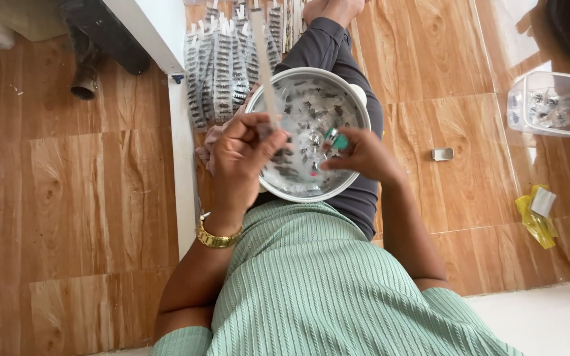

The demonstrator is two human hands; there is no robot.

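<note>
Packing step: left hand [242,155] pinches a strip [266,72] over the bowl [357,109] (lap-held); right hand [357,153] grips a green part [338,139], needing alignment.

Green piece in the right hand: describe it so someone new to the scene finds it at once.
Start at the round white bowl of small dark parts on the person's lap. Over its right half, the right hand pinches a small green piece in its fingers. It is the only bright green item among the grey and black parts.
</note>
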